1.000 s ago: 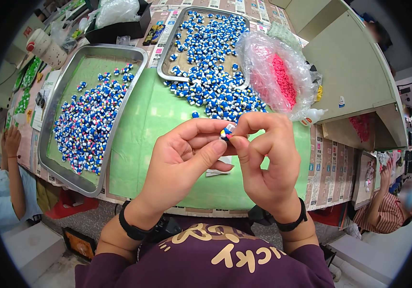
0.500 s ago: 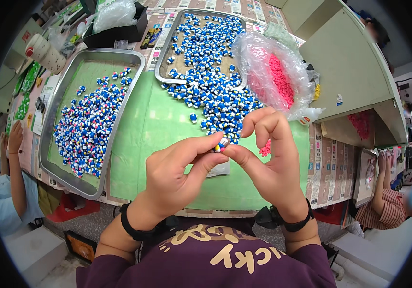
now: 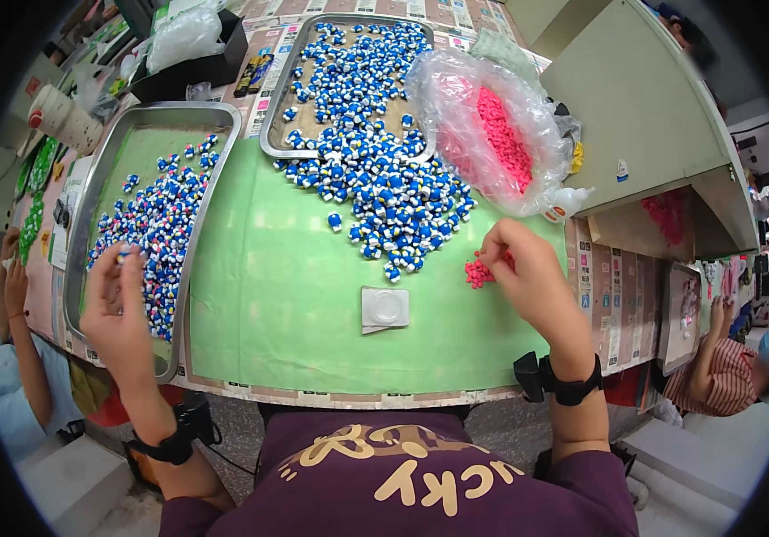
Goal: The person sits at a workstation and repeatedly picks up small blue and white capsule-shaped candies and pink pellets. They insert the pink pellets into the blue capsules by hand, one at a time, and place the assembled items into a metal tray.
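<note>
Over at the left side of the table, the left hand [image 3: 119,309] hangs above the long metal tray [image 3: 147,148], fingers drawn together, a small blue-and-white piece [image 3: 123,253] between their tips! Below it the tray carries a broad heap of blue-and-white pieces flecked with pink, its far end showing bare green lining. Across to the right hand [image 3: 528,273]: fingertips bunched and dipped into a small pink pile [image 3: 476,271], and whether they grip a bit of it, I cannot tell.

Up at the back sits the second metal tray [image 3: 268,143], strewn with more of the blue-and-white pieces, and a thick drift of them [image 3: 393,210] lies on the mat in front of its near rim. Right beside it, a clear plastic bag [image 3: 443,98] gapes open on a mass of pink bits [image 3: 503,139], a white bottle [image 3: 571,201] at its near edge. Back left, a black box [image 3: 205,67] with crumpled plastic [image 3: 187,38] in it.

Underneath, the green mat [image 3: 286,349] covers the middle, a pale square card [image 3: 386,309] lying between the two hands. A grey-green cabinet [image 3: 644,125] stands at the right; beyond, a co-worker in stripes [image 3: 711,371], and at far left another in light blue [image 3: 35,385].
</note>
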A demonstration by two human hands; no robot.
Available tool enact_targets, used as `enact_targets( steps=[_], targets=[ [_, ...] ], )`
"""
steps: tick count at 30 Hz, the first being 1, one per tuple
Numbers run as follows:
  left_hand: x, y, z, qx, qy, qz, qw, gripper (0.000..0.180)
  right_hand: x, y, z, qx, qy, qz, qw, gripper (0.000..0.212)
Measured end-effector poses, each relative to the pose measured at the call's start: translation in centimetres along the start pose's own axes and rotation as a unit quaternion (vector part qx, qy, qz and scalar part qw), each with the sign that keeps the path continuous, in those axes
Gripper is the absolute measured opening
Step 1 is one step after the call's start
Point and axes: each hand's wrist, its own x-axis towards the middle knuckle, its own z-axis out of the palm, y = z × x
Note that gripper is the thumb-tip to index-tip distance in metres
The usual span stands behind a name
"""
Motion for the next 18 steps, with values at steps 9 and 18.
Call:
enact_targets(
  steps=[9, 18],
  targets=[
    [0.4, 5.6, 5.0, 0.048, -0.137, 0.042, 0.988, 0.039, 0.7, 0.8, 0.5, -0.144, -0.006, -0.054, 0.988, 0.009],
    [-0.5, 6.6, 14.6, 0.083, -0.371, 0.213, 0.900, 0.022, 1.1, 1.2, 1.1, -0.148, -0.001, -0.097, 0.984, 0.010]
  ],
)
